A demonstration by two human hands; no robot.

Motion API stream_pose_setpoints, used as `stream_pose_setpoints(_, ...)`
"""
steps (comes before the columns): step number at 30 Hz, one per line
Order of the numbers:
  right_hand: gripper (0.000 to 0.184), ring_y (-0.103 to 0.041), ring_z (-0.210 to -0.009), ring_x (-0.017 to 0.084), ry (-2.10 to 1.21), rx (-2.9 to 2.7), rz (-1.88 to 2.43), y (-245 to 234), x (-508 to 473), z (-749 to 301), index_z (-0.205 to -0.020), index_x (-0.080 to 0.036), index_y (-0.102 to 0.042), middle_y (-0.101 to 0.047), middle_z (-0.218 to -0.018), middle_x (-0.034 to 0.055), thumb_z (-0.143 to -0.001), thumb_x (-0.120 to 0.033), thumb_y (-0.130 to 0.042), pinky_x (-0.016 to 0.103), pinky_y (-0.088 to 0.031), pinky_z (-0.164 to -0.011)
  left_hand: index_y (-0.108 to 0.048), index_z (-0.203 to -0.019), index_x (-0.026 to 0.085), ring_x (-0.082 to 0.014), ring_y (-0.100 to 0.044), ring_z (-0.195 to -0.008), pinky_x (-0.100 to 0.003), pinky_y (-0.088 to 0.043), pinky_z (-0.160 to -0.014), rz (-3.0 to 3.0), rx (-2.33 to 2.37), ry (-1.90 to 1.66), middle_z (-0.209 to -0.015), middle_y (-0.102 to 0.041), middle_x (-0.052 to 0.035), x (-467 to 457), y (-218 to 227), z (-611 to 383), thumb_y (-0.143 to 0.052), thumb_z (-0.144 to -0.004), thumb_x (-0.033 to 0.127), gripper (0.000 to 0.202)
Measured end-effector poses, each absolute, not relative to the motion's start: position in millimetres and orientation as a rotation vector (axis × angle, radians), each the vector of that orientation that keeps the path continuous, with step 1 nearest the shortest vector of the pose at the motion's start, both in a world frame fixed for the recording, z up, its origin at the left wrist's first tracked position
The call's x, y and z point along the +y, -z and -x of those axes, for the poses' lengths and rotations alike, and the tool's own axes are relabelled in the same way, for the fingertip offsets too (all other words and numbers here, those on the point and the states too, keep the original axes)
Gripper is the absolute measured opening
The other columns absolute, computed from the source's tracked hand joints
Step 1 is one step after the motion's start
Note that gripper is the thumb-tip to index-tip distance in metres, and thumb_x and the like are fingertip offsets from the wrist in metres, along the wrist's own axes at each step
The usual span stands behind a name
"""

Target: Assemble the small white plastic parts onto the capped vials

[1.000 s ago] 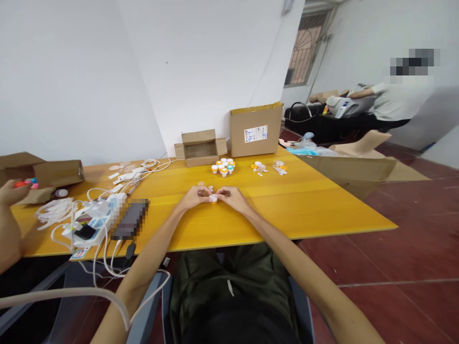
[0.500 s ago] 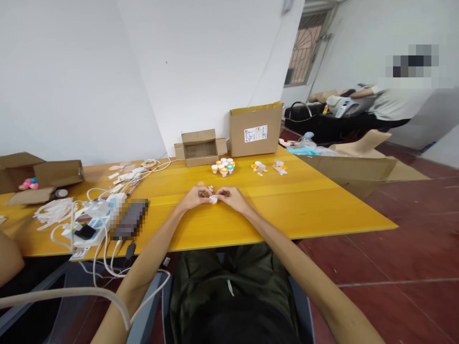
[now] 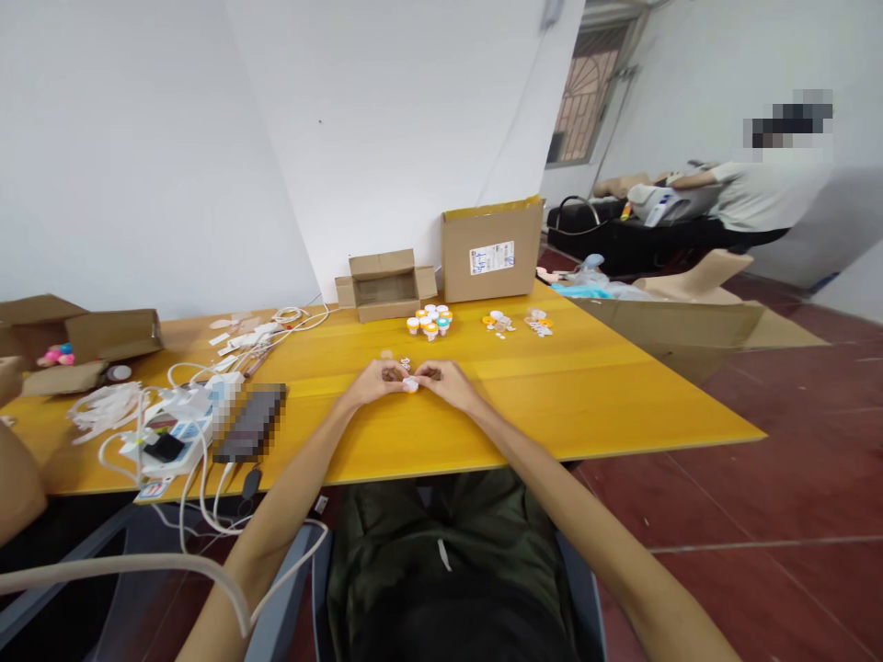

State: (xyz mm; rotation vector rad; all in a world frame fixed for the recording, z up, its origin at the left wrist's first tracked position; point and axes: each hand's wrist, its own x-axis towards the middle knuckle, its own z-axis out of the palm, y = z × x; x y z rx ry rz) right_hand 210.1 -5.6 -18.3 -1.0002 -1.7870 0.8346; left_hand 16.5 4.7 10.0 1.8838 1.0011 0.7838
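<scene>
My left hand (image 3: 373,380) and my right hand (image 3: 446,379) meet over the yellow table (image 3: 586,386), fingers pinched together on a small white and orange cup (image 3: 410,384). Both hands rest on the tabletop. Just beyond my fingers lie a couple of tiny loose pieces (image 3: 398,359). Farther back stands a cluster of small orange and teal cups (image 3: 430,321), with scattered small caps and parts (image 3: 517,323) to its right.
An open small carton (image 3: 384,284) and a taller cardboard box (image 3: 492,248) stand at the back edge. At left lie white cables, a power strip (image 3: 180,418) and a blurred dark device (image 3: 249,422). A neighbour's arm (image 3: 17,478) shows at far left. Another person (image 3: 759,193) works at back right.
My hands stay pinched on the small cup. The neighbour's hand at far left, which held coloured bits by the left carton, has pulled back out of that spot.
</scene>
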Motion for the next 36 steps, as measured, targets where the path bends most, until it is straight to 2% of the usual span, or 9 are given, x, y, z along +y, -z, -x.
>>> stream_pose_setpoints(15, 0.008, -0.066, -0.074, 0.018, -0.679, -1.820, 0.993, 23, -3, -211, -0.081, -0.022, -0.071, -0.074, -0.082, 0.0018, -0.081, -0.025, -0.064, 0.029, -0.051, -0.070, -0.069, -0.078, 0.016, -0.0094, -0.051, -0.059, -0.023, -0.042, -0.059, -1.953, 0.957, -0.815, -0.079, -0.067, -0.0013, 7, -6, -15, -0.079, -0.066, 0.048, 0.036)
stream_pose_setpoints(20, 0.009, -0.065, -0.075, 0.017, -0.657, -1.831, 0.977, 20, -6, -210, -0.085, -0.021, -0.070, -0.073, -0.087, 0.0028, -0.082, -0.027, -0.063, 0.028, -0.050, -0.069, -0.071, -0.079, 0.016, -0.0122, -0.059, -0.068, -0.026, -0.048, -0.067, -1.997, 0.924, -0.891, -0.088, -0.069, -0.0042, 6, -11, -14, -0.076, -0.071, 0.047, 0.032)
stream_pose_setpoints(23, 0.015, -0.064, -0.075, 0.016, -0.676, -1.854, 0.957, 20, -7, -210, -0.091, -0.021, -0.069, -0.072, -0.091, 0.0034, -0.083, -0.032, -0.065, 0.028, -0.050, -0.068, -0.071, -0.079, 0.017, -0.0148, -0.062, -0.074, -0.026, -0.048, -0.070, -2.013, 0.943, -0.993, -0.085, -0.070, -0.0048, 8, -12, -12, -0.071, -0.077, 0.047, 0.030)
stream_pose_setpoints(26, 0.022, -0.064, -0.081, 0.016, -0.680, -1.889, 0.938, 21, -8, -209, -0.099, -0.021, -0.069, -0.072, -0.098, 0.0037, -0.081, -0.034, -0.069, 0.029, -0.051, -0.074, -0.070, -0.080, 0.017, -0.0139, -0.060, -0.067, -0.025, -0.047, -0.064, -2.005, 1.013, -1.097, -0.076, -0.069, -0.0028, 11, -11, -9, -0.066, -0.081, 0.046, 0.030)
stream_pose_setpoints(31, 0.029, -0.065, -0.089, 0.019, -0.632, -1.974, 0.970, 21, -9, -209, -0.103, -0.021, -0.068, -0.071, -0.101, 0.0049, -0.075, -0.027, -0.075, 0.034, -0.050, -0.084, -0.068, -0.078, 0.018, -0.0128, -0.058, -0.062, -0.024, -0.045, -0.059, -1.997, 1.162, -1.254, -0.071, -0.068, 0.0000, 15, -9, -7, -0.064, -0.081, 0.040, 0.022)
stream_pose_setpoints(36, 0.025, -0.065, -0.092, 0.021, -0.529, -2.061, 0.998, 17, -12, -209, -0.101, -0.022, -0.069, -0.071, -0.099, 0.0049, -0.077, -0.022, -0.075, 0.036, -0.050, -0.085, -0.067, -0.076, 0.019, -0.0141, -0.060, -0.066, -0.025, -0.047, -0.062, -2.009, 1.269, -1.314, -0.074, -0.070, -0.0006, 18, -10, -7, -0.059, -0.082, 0.034, 0.018)
